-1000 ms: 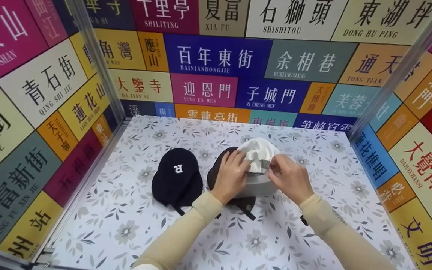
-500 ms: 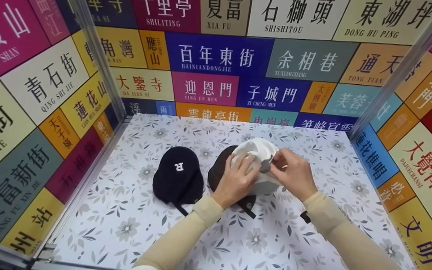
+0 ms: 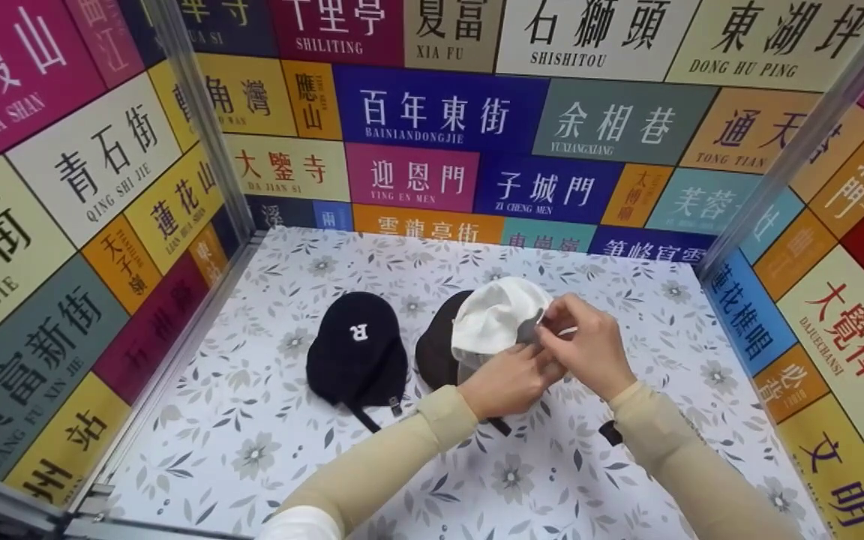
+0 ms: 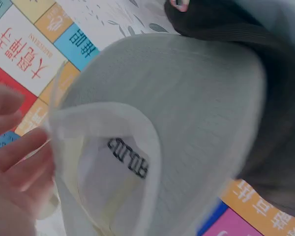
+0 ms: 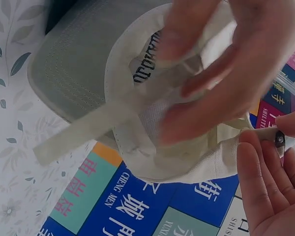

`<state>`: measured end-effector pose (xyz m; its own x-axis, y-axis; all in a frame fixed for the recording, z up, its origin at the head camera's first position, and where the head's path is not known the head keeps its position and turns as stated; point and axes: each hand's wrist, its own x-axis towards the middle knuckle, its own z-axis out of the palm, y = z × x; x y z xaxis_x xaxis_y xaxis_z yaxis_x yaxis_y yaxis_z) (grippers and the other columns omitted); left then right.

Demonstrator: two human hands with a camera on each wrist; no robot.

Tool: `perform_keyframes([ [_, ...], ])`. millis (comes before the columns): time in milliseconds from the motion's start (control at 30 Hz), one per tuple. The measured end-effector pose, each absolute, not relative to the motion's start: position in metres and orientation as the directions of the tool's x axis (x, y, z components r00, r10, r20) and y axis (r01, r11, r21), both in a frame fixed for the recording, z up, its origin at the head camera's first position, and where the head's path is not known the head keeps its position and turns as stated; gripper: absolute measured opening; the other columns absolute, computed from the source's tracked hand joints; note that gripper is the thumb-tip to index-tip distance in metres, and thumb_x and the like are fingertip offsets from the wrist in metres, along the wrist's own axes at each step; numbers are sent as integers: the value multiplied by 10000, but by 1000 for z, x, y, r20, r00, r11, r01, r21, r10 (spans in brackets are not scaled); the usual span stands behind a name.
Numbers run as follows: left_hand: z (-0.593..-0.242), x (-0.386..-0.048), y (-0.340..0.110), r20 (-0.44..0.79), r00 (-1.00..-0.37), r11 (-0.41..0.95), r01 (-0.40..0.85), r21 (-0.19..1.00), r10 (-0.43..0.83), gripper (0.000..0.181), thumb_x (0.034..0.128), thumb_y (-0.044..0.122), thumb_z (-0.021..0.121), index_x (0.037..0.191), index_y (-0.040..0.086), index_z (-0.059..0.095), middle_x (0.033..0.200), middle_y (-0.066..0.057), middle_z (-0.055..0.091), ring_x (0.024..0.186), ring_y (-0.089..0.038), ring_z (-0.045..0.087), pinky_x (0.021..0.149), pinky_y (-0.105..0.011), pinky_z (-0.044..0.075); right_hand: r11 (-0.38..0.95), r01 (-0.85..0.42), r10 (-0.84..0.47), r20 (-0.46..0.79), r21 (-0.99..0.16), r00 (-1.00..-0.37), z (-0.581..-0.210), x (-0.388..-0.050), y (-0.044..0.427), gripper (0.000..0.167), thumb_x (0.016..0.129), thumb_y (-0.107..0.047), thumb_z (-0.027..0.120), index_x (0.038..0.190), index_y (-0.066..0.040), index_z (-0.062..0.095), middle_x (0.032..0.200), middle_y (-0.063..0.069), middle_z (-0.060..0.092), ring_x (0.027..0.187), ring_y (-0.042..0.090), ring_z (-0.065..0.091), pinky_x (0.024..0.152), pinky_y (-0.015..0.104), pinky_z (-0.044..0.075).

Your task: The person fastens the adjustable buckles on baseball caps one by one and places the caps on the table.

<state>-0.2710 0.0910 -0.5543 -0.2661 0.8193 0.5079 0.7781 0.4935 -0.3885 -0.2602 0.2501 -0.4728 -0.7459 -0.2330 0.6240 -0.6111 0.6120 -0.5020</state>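
Observation:
A white cap (image 3: 496, 311) with a grey-green brim (image 4: 201, 88) is held up, its inside facing the wrist cameras. My right hand (image 3: 589, 345) pinches one strap end, where a dark metal snap (image 5: 280, 140) shows between fingertips and thumb. Just below the cap, my left hand (image 3: 511, 381) reaches across to the strap side, blurred in the right wrist view. Its thumb and fingers stand apart there. A loose pale strap (image 5: 81, 132) crosses the cap's opening beside those fingers; contact is unclear. Behind the white cap lies a dark brown cap (image 3: 436, 349), partly hidden.
To the left on the flowered table (image 3: 252, 454) lies a navy cap (image 3: 357, 345) with a white R and a loose strap. Sign-printed walls (image 3: 432, 105) enclose the back and sides, with metal posts (image 3: 211, 127) at the corners.
My left hand has moved from the white cap's crown down and right to its strap side. The cap has turned and tilted. My right hand keeps its pinch at the cap's right edge.

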Motion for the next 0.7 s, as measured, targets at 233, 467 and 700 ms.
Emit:
perform_keyframes([
  [233, -561, -270, 113, 479, -375, 586, 685, -434, 794, 359, 967, 243, 529, 1302, 187, 644, 1362, -92, 552, 1257, -281, 484, 886, -414, 479, 597, -623, -245, 624, -506, -742, -473, -258, 251, 239, 819, -87, 812, 954, -130, 619, 897, -64, 681, 777, 89, 691, 620, 282, 579],
  [467, -566, -274, 121, 518, -394, 615, 694, -374, 759, 330, 987, 199, 518, 1262, 152, 694, 1357, -89, 568, 1261, -272, 510, 993, -428, 455, 596, -632, -245, 638, -495, -730, -474, -260, 251, 249, 797, -75, 823, 938, -133, 627, 895, -79, 683, 769, 86, 689, 618, 277, 577],
  [700, -561, -274, 108, 525, -428, 627, 723, -290, 736, 154, 912, 236, 644, 1009, 133, 706, 994, -27, 664, 873, -206, 640, 698, -352, 538, 603, -631, -246, 639, -488, -729, -481, -262, 258, 245, 779, -41, 810, 930, -117, 633, 881, -54, 686, 766, 91, 685, 632, 248, 570],
])
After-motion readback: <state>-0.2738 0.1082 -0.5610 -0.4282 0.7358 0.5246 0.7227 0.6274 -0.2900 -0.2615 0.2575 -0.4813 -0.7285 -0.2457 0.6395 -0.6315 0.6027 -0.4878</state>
